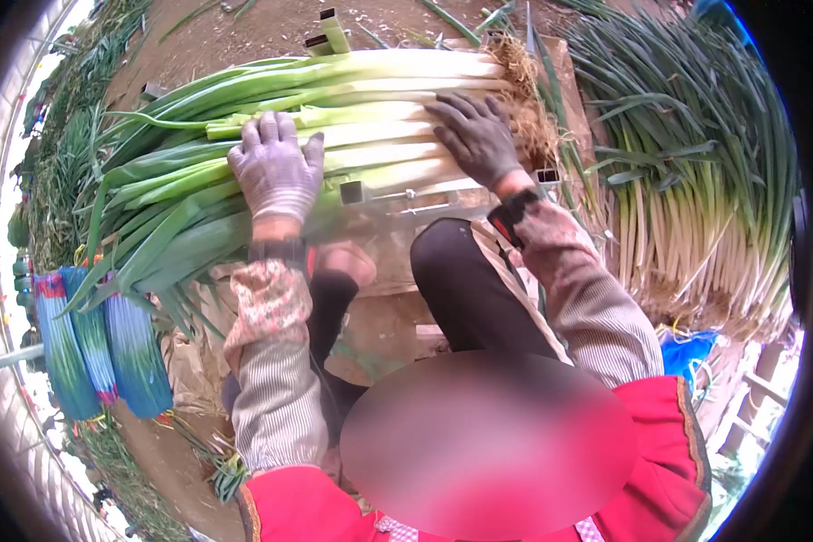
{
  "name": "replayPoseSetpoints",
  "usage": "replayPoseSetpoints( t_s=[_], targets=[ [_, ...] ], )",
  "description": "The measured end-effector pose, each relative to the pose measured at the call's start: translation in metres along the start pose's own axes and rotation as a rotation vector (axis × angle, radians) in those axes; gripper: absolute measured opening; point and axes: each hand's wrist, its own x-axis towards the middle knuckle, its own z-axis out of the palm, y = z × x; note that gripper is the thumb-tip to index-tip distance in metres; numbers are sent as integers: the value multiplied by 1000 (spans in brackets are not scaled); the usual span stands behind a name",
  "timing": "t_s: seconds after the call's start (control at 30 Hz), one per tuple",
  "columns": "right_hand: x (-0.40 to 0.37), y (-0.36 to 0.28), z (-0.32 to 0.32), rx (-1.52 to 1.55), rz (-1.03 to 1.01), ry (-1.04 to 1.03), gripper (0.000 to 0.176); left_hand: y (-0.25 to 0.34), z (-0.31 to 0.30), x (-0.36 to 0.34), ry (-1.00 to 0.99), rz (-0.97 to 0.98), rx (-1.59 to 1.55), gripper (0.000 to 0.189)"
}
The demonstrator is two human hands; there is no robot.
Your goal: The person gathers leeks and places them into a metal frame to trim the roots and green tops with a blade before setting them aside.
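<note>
A layer of long green onions (pixel 379 99) lies across a low metal frame (pixel 352 191), green leaves to the left and roots (pixel 535 126) to the right. My left hand (pixel 277 167), in a pale purple-grey glove, rests on the green stalks with its fingers spread. On the white stems near the roots lies my right hand (pixel 479 137), in a darker grey glove, fingers apart and pointing left. Both palms face down, and neither hand is wrapped round a stalk. What lies under the palms is hidden.
A large pile of green onions (pixel 686 181) with roots toward me lies at the right. Blue-green bundles (pixel 108 343) hang or stand at the lower left. More leaves (pixel 72 154) line the left side. My knees are below the frame, and a blue bag (pixel 686 352) is at right.
</note>
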Motion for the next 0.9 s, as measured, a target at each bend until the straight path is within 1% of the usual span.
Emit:
replayPoseSetpoints(
  t_s=[0.07,0.2,0.27,0.33,0.37,0.47,0.5,0.53,0.6,0.67,0.73,0.77,0.8,0.83,0.87,0.9],
  targets=[
    [11,3,1,-12,14,-1,38,3,-2,11,-9,-16,20,58],
    [6,1,0,-40,12,12,39,2,2,14,-7,-8,67,60],
    [3,4,3,-30,1,9,43,1,6,11,22,5,91,60],
    [6,7,-4,102,11,-33,47,4,6,5,62,9,106,59],
    [8,8,-11,108,-8,-6,46,4,8,5,67,-2,105,58],
    [-10,6,-56,761,236,40,40,2,14,3,39,-2,160,58],
    [-23,8,-74,649,119,197,33,2,16,3,23,1,162,61],
    [-41,7,-96,563,114,242,30,1,17,3,7,6,163,64],
    [-90,14,-129,444,178,293,28,-2,23,2,13,15,188,63],
    [-146,30,-143,337,273,307,27,-1,18,4,-6,15,193,62],
    [-222,66,-137,184,481,96,25,-6,16,3,-41,37,225,57],
    [-257,76,-130,135,518,21,24,-5,13,6,-102,4,239,57],
    [-297,90,-129,61,574,-54,24,-18,26,8,-94,20,171,56],
    [-338,100,-122,95,685,-90,24,-34,44,7,-61,55,88,55],
    [-372,107,-118,137,802,-119,25,-59,82,8,9,155,230,55],
    [-394,109,-125,145,876,-118,27,-65,89,9,-28,136,294,56]
  ],
)
